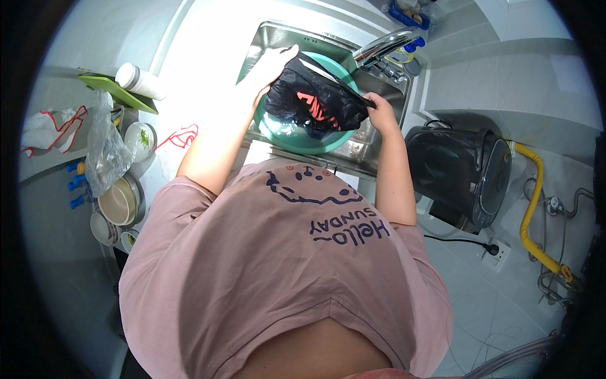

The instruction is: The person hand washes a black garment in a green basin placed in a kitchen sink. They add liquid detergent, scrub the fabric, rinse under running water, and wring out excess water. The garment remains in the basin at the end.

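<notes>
A wet-looking black cloth item point(312, 102) with red lettering and a light strip along its upper side is stretched between my hands. My left hand point(274, 68) grips its upper left end, and my right hand point(378, 111) pinches its right corner. Under the cloth, a round green basin point(307, 147) stands in a stainless steel sink point(369, 161); its liquid is partly hidden by the cloth. A chrome faucet point(386, 45) reaches over the sink from the upper right.
A black countertop appliance point(450, 170) stands right of the sink. On the left are bowls point(116, 201), a plastic bag point(106, 151), a green board point(118, 92), a white container point(137, 80) and a red-edged cloth point(182, 136). A yellow hose point(530, 203) runs along the right wall.
</notes>
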Demonstrator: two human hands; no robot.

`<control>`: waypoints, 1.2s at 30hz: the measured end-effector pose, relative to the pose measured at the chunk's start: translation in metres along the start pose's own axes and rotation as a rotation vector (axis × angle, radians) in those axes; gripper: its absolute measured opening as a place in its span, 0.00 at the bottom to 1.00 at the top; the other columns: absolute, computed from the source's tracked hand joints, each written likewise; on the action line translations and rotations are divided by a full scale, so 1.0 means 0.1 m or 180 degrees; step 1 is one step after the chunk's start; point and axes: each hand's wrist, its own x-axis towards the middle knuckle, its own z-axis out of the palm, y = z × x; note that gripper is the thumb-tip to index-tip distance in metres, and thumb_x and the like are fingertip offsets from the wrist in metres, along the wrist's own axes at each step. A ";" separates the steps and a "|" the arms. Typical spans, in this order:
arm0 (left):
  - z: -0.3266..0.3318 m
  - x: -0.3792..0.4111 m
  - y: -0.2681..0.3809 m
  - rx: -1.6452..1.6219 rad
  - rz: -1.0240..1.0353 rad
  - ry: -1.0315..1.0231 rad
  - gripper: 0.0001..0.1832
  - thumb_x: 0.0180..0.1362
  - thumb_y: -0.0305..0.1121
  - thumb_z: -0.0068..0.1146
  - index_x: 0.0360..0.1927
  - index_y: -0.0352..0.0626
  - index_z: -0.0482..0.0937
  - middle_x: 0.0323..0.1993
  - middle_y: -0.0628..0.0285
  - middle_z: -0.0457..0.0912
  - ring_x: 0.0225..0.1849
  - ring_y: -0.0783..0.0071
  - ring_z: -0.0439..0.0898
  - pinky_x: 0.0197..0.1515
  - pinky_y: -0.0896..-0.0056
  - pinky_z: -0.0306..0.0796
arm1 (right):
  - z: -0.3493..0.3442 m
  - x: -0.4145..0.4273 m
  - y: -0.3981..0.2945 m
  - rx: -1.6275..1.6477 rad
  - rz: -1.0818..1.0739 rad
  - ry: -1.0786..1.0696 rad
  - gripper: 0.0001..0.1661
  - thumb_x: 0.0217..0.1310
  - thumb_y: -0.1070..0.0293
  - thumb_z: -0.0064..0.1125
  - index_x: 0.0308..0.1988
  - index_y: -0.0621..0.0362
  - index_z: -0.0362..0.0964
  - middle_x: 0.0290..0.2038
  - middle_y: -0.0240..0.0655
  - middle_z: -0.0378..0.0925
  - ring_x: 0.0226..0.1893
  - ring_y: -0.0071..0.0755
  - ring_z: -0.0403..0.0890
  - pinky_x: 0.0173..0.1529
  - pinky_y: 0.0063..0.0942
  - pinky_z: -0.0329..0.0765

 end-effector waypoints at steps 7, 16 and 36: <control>-0.23 0.14 -0.14 0.1235 0.0640 0.0697 0.27 0.67 0.44 0.55 0.59 0.30 0.73 0.49 0.54 0.80 0.48 0.68 0.78 0.52 0.71 0.72 | -0.34 -0.28 -0.63 0.2450 0.0444 -0.0659 0.22 0.54 0.84 0.46 0.48 0.63 0.76 0.42 0.30 0.80 0.44 0.27 0.78 0.51 0.24 0.73; -0.47 0.43 -0.60 0.0182 0.0015 0.0451 0.18 0.68 0.41 0.53 0.51 0.35 0.74 0.44 0.55 0.79 0.46 0.69 0.78 0.49 0.66 0.73 | -0.06 -0.15 -0.82 0.1436 -0.0421 -0.1021 0.17 0.68 0.60 0.58 0.49 0.62 0.74 0.41 0.33 0.79 0.42 0.24 0.77 0.50 0.26 0.74; -0.31 0.16 -1.55 -0.0135 0.1405 -0.0668 0.52 0.47 0.58 0.70 0.69 0.39 0.62 0.67 0.51 0.65 0.70 0.60 0.62 0.71 0.59 0.54 | 0.76 0.76 -1.84 -0.0852 -0.0526 0.0968 0.19 0.59 0.57 0.52 0.33 0.61 0.82 0.33 0.52 0.82 0.35 0.54 0.85 0.43 0.42 0.79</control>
